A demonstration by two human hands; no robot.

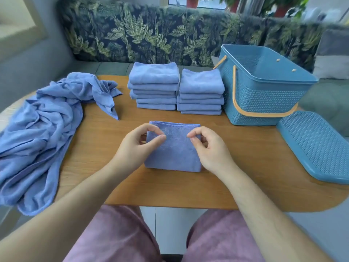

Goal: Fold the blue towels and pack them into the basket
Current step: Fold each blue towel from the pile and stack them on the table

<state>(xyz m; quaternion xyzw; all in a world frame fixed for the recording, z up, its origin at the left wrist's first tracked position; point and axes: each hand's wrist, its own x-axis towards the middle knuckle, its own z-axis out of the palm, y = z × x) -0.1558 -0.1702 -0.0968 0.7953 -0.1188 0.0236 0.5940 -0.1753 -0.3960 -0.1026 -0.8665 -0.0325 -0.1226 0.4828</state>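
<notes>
Centre frame: folded towel on table, your left hand and right hand each pinching its top. Upper centre: left stack, right stack. Left: loose pile. Right: basket, lid off, just beside it.

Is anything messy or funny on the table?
Mostly tidy. The pile of unfolded towels on the left is crumpled and droops over the table edge. The lid lies off the basket, flat on the table beside it. The folded towel in front lies neat.
</notes>
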